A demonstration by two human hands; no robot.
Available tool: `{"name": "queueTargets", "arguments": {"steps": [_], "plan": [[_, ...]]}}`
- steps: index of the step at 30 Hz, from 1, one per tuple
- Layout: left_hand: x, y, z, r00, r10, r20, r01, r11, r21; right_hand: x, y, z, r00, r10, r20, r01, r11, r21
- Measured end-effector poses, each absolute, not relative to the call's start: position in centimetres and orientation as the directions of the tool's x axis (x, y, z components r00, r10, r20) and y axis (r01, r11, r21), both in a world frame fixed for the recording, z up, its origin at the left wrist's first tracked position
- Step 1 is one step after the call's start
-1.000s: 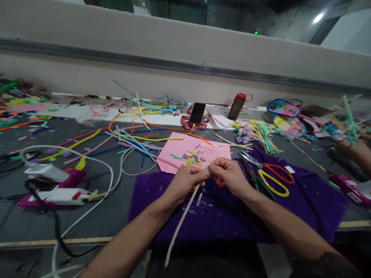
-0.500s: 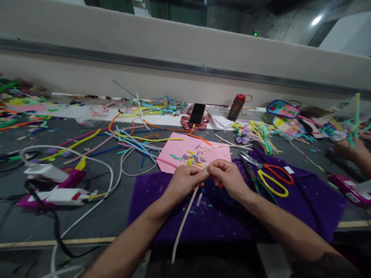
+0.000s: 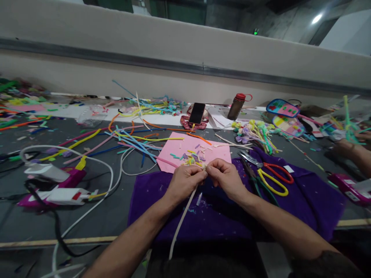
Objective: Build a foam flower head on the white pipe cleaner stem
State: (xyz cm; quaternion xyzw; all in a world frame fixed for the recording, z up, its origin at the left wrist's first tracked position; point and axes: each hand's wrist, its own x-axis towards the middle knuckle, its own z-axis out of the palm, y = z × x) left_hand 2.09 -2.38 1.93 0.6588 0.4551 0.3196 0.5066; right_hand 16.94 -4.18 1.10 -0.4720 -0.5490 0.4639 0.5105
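Note:
A white pipe cleaner (image 3: 183,222) hangs down from the fingers of my left hand (image 3: 185,181), which is closed in a pinch on it. My right hand (image 3: 227,178) meets it fingertip to fingertip, pinching at the pale upper end; the exact bit it holds is mostly hidden. Just beyond my fingers, several short coloured pipe cleaner pieces (image 3: 194,157) lie on a pink sheet (image 3: 169,154). Below both hands spreads a purple cloth (image 3: 220,220), with a small clear tube (image 3: 199,199) on it.
Scissors (image 3: 275,179) with red and yellow handles and dark-handled pliers (image 3: 255,179) lie to the right. Behind are a phone (image 3: 197,113), a bottle (image 3: 236,108) and finished pipe cleaner bundles (image 3: 255,135). Cables and chargers (image 3: 65,193) sit left. A co-worker's hand (image 3: 352,152) works far right.
My hands stay together and have barely shifted. The hanging end of the white pipe cleaner has swung slightly left and up. The co-worker's green-yellow piece has moved left.

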Motion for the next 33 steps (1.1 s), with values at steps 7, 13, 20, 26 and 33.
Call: {"name": "queueTargets", "arguments": {"steps": [7,13,20,26,33], "plan": [[2.0,-2.1,2.4,0.357,0.929,-0.099,0.156,0.045,0.987,17.3,-4.2,1.6,-0.049,0.994,0.103,0.032,0.104,-0.994],[1.5,-1.5,1.8,0.357,0.919,-0.167,-0.014,0.184,0.983,17.5,-4.3,1.9,-0.046,0.995,0.085,0.005,0.085,-0.996],[1.8,-1.6,1.7,0.31,0.943,-0.118,-0.139,0.168,0.976,16.9,-4.5,1.3,-0.081,0.992,0.097,0.009,0.098,-0.995],[2.5,-2.1,1.5,0.34,0.936,-0.098,-0.192,0.17,0.967,16.0,-5.0,0.9,-0.231,0.968,0.1,0.003,0.104,-0.995],[2.8,-2.4,1.5,0.374,0.919,-0.122,-0.202,0.21,0.957,16.1,-4.7,0.4,-0.209,0.976,0.058,-0.038,0.051,-0.998]]}}
